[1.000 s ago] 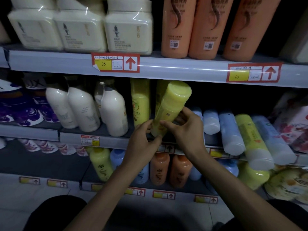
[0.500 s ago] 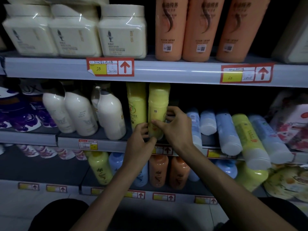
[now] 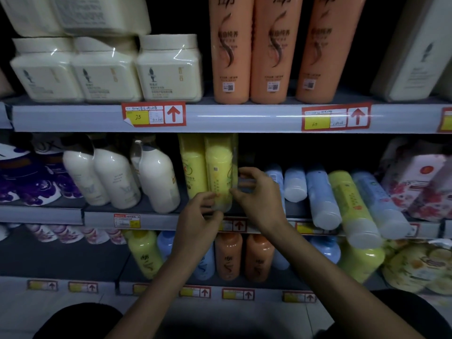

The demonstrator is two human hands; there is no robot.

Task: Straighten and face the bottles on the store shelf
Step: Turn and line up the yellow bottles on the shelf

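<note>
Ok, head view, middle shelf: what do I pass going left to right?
Purple floral packs → white rounded plastic bottles → upright yellow plastic bottle → second yellow bottle, held between left hand and right hand → lying pale-blue bottles → lying yellow-green bottle → another pale-blue bottle → pink floral packs.

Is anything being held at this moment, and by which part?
The left hand and right hand hold the upright yellow bottle by its lower end.
</note>
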